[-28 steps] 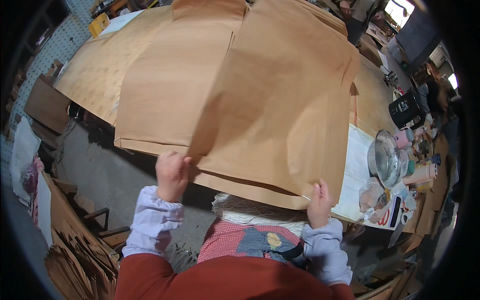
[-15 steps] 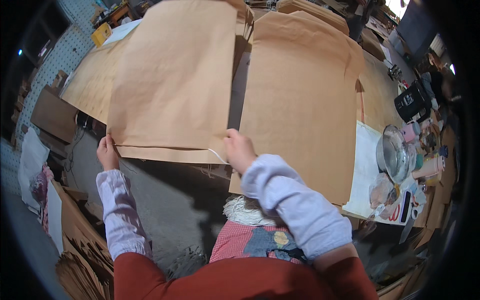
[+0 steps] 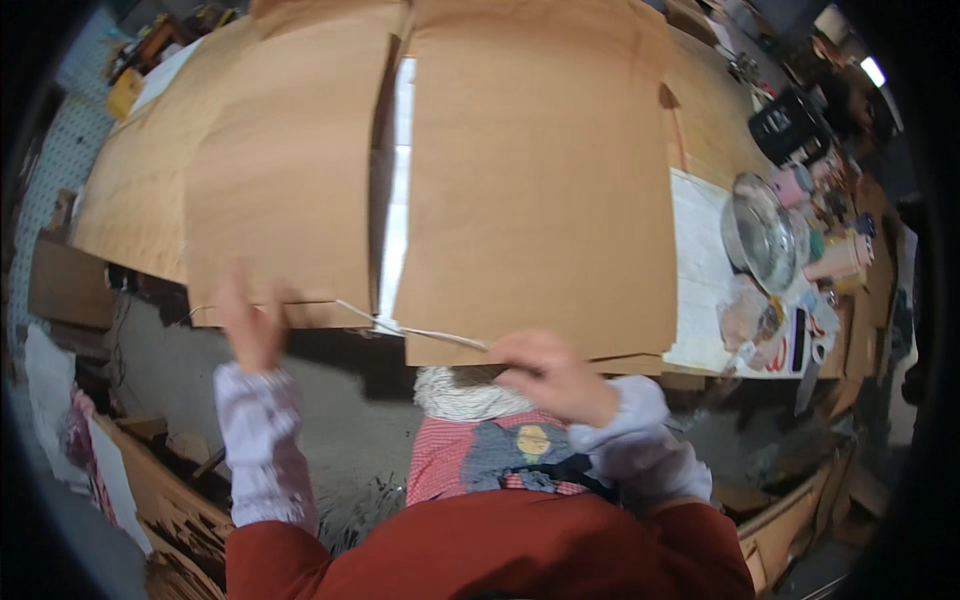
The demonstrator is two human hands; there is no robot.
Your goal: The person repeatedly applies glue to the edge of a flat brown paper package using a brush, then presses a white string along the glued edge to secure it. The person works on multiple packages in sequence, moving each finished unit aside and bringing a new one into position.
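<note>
Two big brown paper sheets, looking like bags, lie side by side on the table. A white cord (image 3: 440,336) comes out of the folded lower edge of the left paper bag (image 3: 285,210) and crosses to the near edge of the right paper bag (image 3: 540,200). Its end meets the fingertips of my right hand (image 3: 560,378), closed on it in a pinch. My left hand (image 3: 255,325) is over the left bag's lower edge, its fingers smeared by motion. A short cord end (image 3: 195,311) pokes out at that bag's left corner.
A bundle of white cords (image 3: 465,395) lies on my lap. At right on the table (image 3: 130,200) stand a metal bowl (image 3: 765,235), a pink bottle (image 3: 840,258), red scissors (image 3: 775,358) and a phone (image 3: 798,340). Cardboard (image 3: 150,460) leans at lower left.
The left bag, tilted up by both hands before, now lies lower and flatter. My right hand has moved right and nearer me, drawing the cord out longer. My left hand has moved inward from the corner.
</note>
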